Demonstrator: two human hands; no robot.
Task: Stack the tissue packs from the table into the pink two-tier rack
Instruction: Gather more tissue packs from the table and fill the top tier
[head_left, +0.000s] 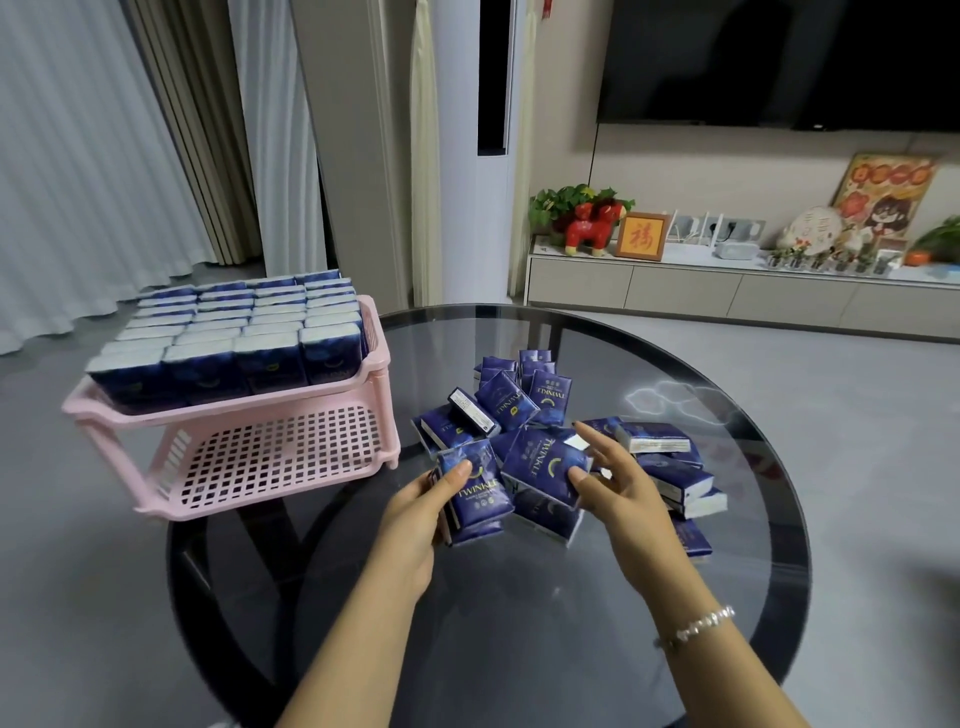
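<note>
A pink two-tier rack stands at the left edge of the round glass table. Its top tier is packed with upright dark blue tissue packs; the perforated bottom tier holds nothing. A loose heap of blue packs lies in the table's middle. My left hand grips a small stack of packs, thumb on top. My right hand pinches another pack at its right edge, lifted over the heap.
More packs lie to the right of my right hand. Behind the table are a white floor-standing air conditioner, curtains and a low TV cabinet with ornaments under a wall-mounted TV.
</note>
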